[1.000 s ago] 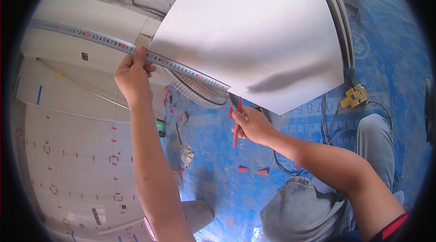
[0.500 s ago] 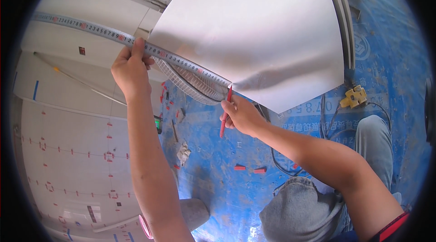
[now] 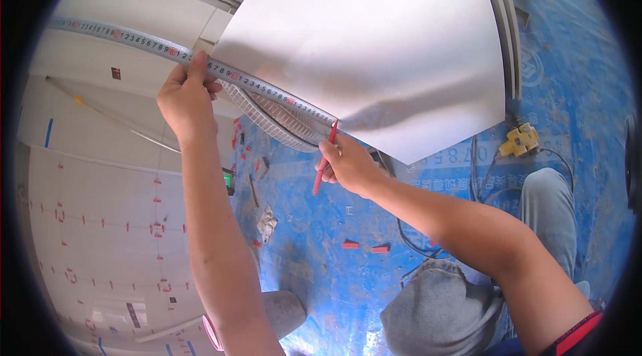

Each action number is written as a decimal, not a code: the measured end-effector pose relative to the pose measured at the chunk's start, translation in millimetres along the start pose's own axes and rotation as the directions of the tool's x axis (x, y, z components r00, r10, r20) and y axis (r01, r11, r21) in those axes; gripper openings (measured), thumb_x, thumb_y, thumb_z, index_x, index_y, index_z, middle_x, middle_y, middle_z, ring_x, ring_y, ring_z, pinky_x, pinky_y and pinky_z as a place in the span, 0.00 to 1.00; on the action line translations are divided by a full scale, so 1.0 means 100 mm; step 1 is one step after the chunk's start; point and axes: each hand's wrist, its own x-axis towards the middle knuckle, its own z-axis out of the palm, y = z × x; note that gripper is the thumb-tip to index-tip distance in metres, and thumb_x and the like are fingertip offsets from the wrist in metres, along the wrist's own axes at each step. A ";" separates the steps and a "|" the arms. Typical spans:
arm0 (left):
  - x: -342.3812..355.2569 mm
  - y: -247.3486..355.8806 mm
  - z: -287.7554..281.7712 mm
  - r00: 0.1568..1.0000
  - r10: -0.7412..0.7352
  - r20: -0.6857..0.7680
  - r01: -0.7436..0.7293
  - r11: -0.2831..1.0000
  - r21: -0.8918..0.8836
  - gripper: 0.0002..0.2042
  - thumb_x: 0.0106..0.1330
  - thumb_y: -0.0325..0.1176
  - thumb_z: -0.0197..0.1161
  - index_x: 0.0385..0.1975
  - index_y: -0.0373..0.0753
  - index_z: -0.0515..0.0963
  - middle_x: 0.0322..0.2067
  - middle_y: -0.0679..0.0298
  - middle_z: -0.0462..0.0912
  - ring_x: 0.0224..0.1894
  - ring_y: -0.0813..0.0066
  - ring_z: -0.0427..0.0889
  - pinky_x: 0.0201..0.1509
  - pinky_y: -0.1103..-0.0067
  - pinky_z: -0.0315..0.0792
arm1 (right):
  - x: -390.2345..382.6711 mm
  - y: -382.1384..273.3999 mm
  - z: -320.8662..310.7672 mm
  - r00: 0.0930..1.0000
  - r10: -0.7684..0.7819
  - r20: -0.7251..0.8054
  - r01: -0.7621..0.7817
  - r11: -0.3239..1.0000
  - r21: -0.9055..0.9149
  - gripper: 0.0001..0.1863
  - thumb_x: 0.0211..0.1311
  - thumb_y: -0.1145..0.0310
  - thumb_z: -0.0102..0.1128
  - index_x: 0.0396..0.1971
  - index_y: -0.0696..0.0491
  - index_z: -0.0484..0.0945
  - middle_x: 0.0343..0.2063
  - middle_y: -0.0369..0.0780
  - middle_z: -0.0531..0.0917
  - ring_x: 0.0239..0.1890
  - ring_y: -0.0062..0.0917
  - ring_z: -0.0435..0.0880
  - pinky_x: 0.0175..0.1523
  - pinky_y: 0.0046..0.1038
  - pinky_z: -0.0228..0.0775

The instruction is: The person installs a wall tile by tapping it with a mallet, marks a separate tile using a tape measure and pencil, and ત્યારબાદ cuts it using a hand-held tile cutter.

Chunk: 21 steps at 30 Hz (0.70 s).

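Note:
A steel tape measure stretches slantwise from the far left to the edge of a large white panel. My left hand is closed on the tape, thumb on top and fingers curled beneath. In my right hand is a slim red pencil, pinched between thumb and fingers. Its tip touches or nearly touches the near end of the tape at the panel's edge. Whether my right fingers also press the panel's underside is hidden. A ribbed, pale grey surface shows below the tape, between my hands.
Blue printed sheeting covers the floor, with red wedges and a crumpled rag on it. A yellow socket block with black cables lies right. White tiling with red clips stands left. My denim-covered knee is near.
The view has shifted slightly, so most things sit a little further left. The pencil leans a bit more, its tip still by the tape's end. Both hands keep their holds.

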 end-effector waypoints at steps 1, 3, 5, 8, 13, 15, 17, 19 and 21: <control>-0.01 0.01 0.00 1.000 -0.001 0.000 0.001 1.000 0.002 0.12 0.63 0.38 0.66 0.29 0.32 0.81 0.17 0.67 0.75 0.18 0.81 0.70 0.23 0.84 0.61 | 0.00 0.00 0.01 1.000 0.001 0.002 -0.001 1.000 0.001 0.16 0.71 0.61 0.42 0.39 0.60 0.68 0.27 0.43 0.82 0.23 0.23 0.81 0.33 0.27 0.77; -0.03 0.05 0.01 1.000 -0.006 -0.024 0.006 1.000 -0.021 0.13 0.64 0.35 0.65 0.21 0.32 0.78 0.16 0.67 0.74 0.17 0.82 0.69 0.22 0.84 0.61 | 0.02 -0.01 0.01 1.000 -0.017 0.013 0.018 0.999 -0.029 0.16 0.72 0.61 0.40 0.39 0.61 0.69 0.27 0.43 0.82 0.23 0.23 0.81 0.33 0.28 0.77; -0.03 0.05 0.02 1.000 -0.007 -0.024 0.006 1.000 -0.026 0.13 0.64 0.35 0.65 0.21 0.32 0.77 0.15 0.67 0.73 0.16 0.82 0.69 0.22 0.84 0.61 | 0.03 0.01 0.00 1.000 -0.025 0.014 0.026 0.999 -0.037 0.16 0.72 0.61 0.40 0.39 0.61 0.68 0.26 0.43 0.82 0.23 0.23 0.81 0.33 0.28 0.77; 0.00 0.02 0.01 1.000 -0.002 -0.011 0.002 1.000 0.001 0.12 0.63 0.36 0.66 0.25 0.33 0.79 0.16 0.67 0.74 0.17 0.82 0.70 0.22 0.84 0.61 | 0.06 0.04 0.01 1.000 -0.017 0.027 0.018 0.999 -0.026 0.17 0.72 0.61 0.39 0.38 0.62 0.68 0.26 0.43 0.82 0.22 0.23 0.81 0.32 0.28 0.76; 0.02 0.01 0.01 1.000 0.001 0.000 -0.001 0.999 0.035 0.12 0.63 0.38 0.67 0.29 0.33 0.81 0.17 0.68 0.75 0.18 0.82 0.70 0.23 0.84 0.61 | 0.07 0.03 0.05 0.999 0.008 0.054 -0.011 0.999 0.043 0.18 0.74 0.61 0.39 0.36 0.61 0.70 0.27 0.43 0.80 0.20 0.19 0.76 0.27 0.24 0.70; 0.02 0.02 0.01 1.000 0.004 0.007 -0.004 0.998 0.061 0.12 0.63 0.38 0.67 0.29 0.33 0.81 0.17 0.68 0.75 0.18 0.82 0.70 0.23 0.85 0.61 | 0.08 0.03 0.07 0.998 0.027 0.065 -0.031 0.998 0.059 0.17 0.73 0.61 0.39 0.35 0.61 0.70 0.27 0.44 0.80 0.19 0.19 0.76 0.26 0.24 0.69; 0.03 0.01 0.00 1.000 0.005 0.006 -0.005 0.997 0.072 0.12 0.63 0.38 0.67 0.29 0.33 0.81 0.17 0.68 0.75 0.18 0.82 0.70 0.23 0.85 0.61 | 0.08 0.03 0.08 0.998 0.028 0.062 -0.032 0.997 0.064 0.17 0.73 0.61 0.39 0.35 0.60 0.70 0.27 0.43 0.80 0.19 0.19 0.75 0.26 0.24 0.69; 0.03 0.02 0.00 1.000 0.009 0.004 -0.009 0.997 0.081 0.12 0.63 0.37 0.67 0.29 0.33 0.81 0.17 0.68 0.75 0.18 0.82 0.70 0.23 0.85 0.61 | 0.09 0.04 0.07 0.998 0.026 0.060 -0.030 0.997 0.068 0.16 0.73 0.62 0.40 0.35 0.60 0.70 0.26 0.43 0.80 0.18 0.19 0.74 0.26 0.24 0.68; 0.03 0.02 0.01 1.000 0.002 0.002 -0.002 0.998 0.067 0.12 0.63 0.37 0.66 0.29 0.33 0.81 0.17 0.68 0.75 0.18 0.82 0.70 0.23 0.85 0.61 | 0.09 0.05 0.04 0.998 0.022 0.066 -0.027 0.996 0.085 0.16 0.73 0.61 0.40 0.35 0.60 0.70 0.25 0.43 0.79 0.18 0.19 0.73 0.25 0.24 0.67</control>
